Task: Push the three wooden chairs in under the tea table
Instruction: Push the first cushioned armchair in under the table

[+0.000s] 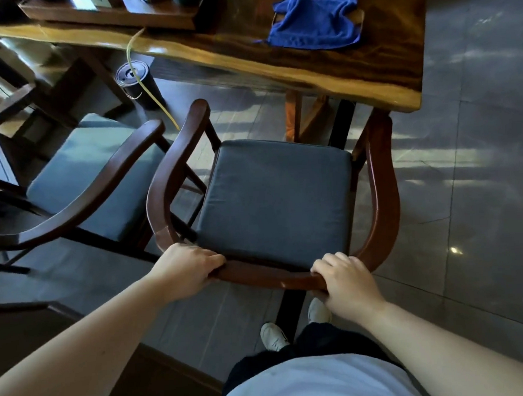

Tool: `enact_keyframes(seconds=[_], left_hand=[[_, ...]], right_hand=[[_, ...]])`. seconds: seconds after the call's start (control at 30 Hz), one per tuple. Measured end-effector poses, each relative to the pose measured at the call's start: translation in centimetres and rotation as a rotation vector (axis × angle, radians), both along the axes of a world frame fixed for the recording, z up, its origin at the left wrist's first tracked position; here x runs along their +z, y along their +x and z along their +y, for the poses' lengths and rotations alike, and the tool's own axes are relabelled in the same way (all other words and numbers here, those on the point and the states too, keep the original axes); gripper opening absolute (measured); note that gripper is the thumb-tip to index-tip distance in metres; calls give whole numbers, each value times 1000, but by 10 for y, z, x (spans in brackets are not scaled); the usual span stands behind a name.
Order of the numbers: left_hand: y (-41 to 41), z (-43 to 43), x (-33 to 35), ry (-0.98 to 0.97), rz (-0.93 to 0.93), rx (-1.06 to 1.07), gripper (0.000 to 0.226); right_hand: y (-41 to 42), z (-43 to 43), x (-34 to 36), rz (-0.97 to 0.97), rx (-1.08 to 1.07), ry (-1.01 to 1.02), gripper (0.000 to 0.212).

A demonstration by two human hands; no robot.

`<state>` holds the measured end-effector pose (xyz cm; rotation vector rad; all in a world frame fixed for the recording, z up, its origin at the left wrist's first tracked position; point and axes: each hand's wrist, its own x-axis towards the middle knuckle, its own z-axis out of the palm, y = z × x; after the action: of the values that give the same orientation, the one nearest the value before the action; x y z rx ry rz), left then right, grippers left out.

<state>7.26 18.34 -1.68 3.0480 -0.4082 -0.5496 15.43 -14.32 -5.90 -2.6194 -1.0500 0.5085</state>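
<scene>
Both hands grip the curved back rail of the near chair (273,194): left hand (186,268) and right hand (344,277) closed around it. The tea table (322,68) lies straight ahead; the right armrest tip is probably already under its edge

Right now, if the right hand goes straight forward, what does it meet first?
The right hand grips the chair back rail. Straight ahead lies its seat cushion, then probably the table edge; depth is unclear.
</scene>
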Motion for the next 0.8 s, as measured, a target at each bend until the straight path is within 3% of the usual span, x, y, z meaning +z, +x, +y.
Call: enact_keyframes(seconds=[0.27,0.5,0.8], left_hand=[[-1,13,-3,-127,-107,-96,43],[11,50,-18,-346,-96,-220,20],[24,60,-20,-355,-58,-343,19]], right_hand=[[4,6,6,157,38,66,47],[-22,40,16,30,-134,142,36],[-29,52,30,-31,-245,111,26]])
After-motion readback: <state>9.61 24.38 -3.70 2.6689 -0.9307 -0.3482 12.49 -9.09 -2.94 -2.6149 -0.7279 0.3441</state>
